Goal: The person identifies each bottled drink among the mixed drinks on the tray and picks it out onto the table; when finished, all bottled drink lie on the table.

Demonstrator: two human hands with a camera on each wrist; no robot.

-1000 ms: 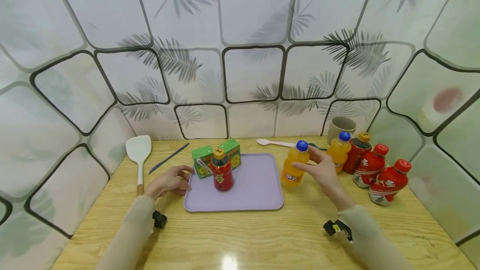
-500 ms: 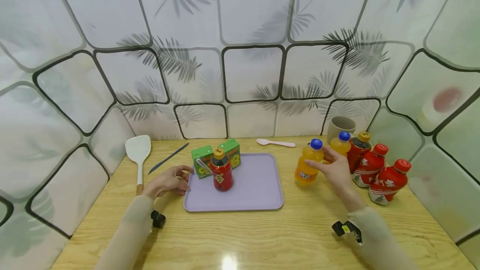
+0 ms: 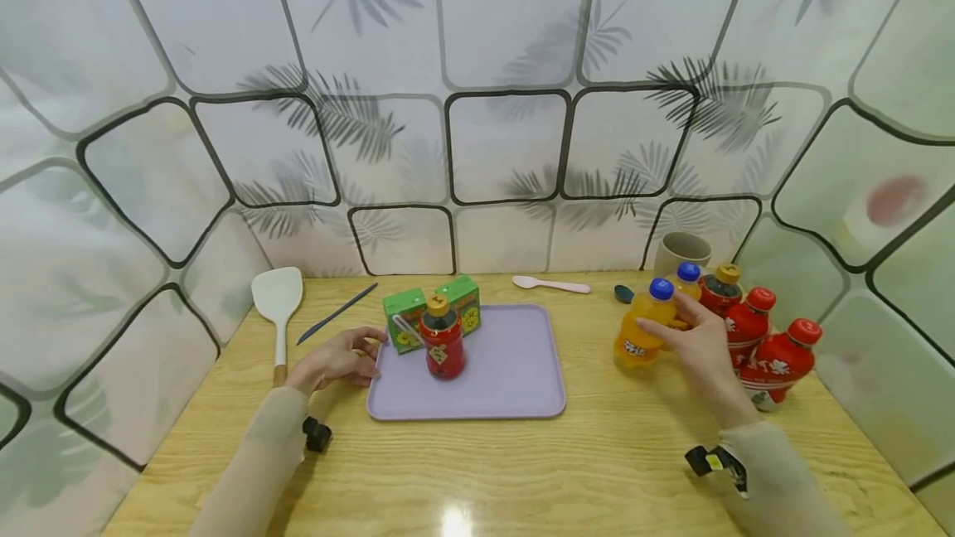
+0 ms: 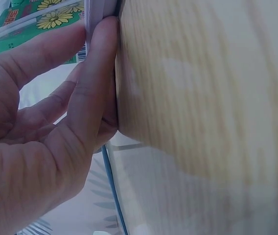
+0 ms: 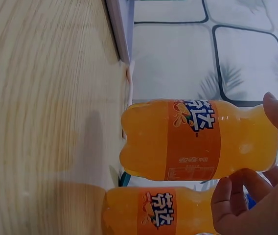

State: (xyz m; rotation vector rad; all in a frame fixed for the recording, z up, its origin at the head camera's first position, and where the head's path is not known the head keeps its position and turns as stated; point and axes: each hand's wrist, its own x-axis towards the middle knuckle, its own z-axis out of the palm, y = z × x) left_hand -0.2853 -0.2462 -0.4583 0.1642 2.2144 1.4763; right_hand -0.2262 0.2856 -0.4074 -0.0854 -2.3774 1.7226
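My right hand point(image 3: 705, 346) grips an orange soda bottle point(image 3: 640, 330) near its neck, thumb on one side and fingers on the other. The right wrist view shows the held soda bottle point(image 5: 193, 139) with its base seemingly just off the table. Close beside it stands a second orange soda bottle point(image 5: 153, 210), partly hidden in the head view. My left hand point(image 3: 336, 361) pinches the left rim of the purple tray point(image 3: 507, 371) between thumb and index finger point(image 4: 56, 51). On the tray stand a red bottle point(image 3: 445, 350) with a gold cap and two green drink cartons point(image 3: 405, 309).
At the right stand another gold-capped bottle point(image 3: 719, 292), two red-capped bottles point(image 3: 779, 363) and a grey cup point(image 3: 682, 251). Along the back lie a pink spoon point(image 3: 552, 284), a dark spoon head point(image 3: 623, 294) and a blue stick point(image 3: 337, 313). A white spatula point(image 3: 278, 297) lies far left.
My right hand has carried the orange soda bottle rightward, away from the tray and toward the other bottles. The dark spoon head has come into sight. My left hand stays at the tray's rim.
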